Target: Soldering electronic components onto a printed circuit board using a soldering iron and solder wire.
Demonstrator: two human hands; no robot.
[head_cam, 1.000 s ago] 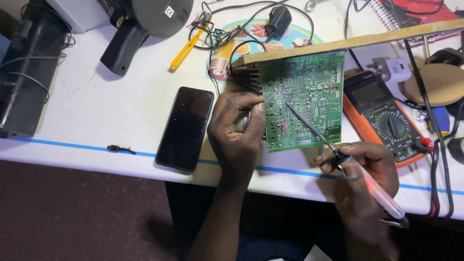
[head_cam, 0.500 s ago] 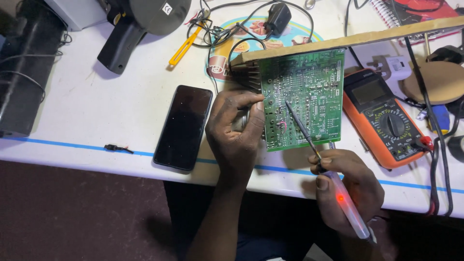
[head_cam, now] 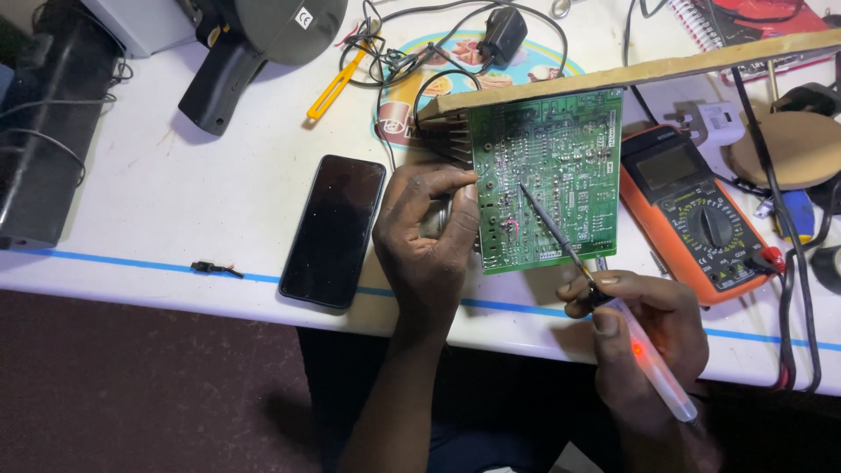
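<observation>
Since the earlier frame, my right hand [head_cam: 644,328] has dropped nearer the surface [head_cam: 158,201] edge, pinching the soldering iron [head_cam: 613,307], tip on the green circuit board [head_cam: 547,180]. My left hand [head_cam: 429,241] grips the board's left edge, propped beside the orange multimeter [head_cam: 692,210].

On your desk [head_cam: 158,210]: one green circuit board [head_cam: 547,180], one dark phone [head_cam: 334,229], one orange multimeter [head_cam: 692,215], one soldering iron [head_cam: 604,302], one yellow-handled tool [head_cam: 335,81], two hands.

At frame centre a glossy green circuit board [head_cam: 550,180] with dull metal fins, a glassy black phone [head_cam: 334,229] to its left, an orange plastic multimeter [head_cam: 692,215] right, rough wooden strip [head_cam: 639,72] above.
</observation>
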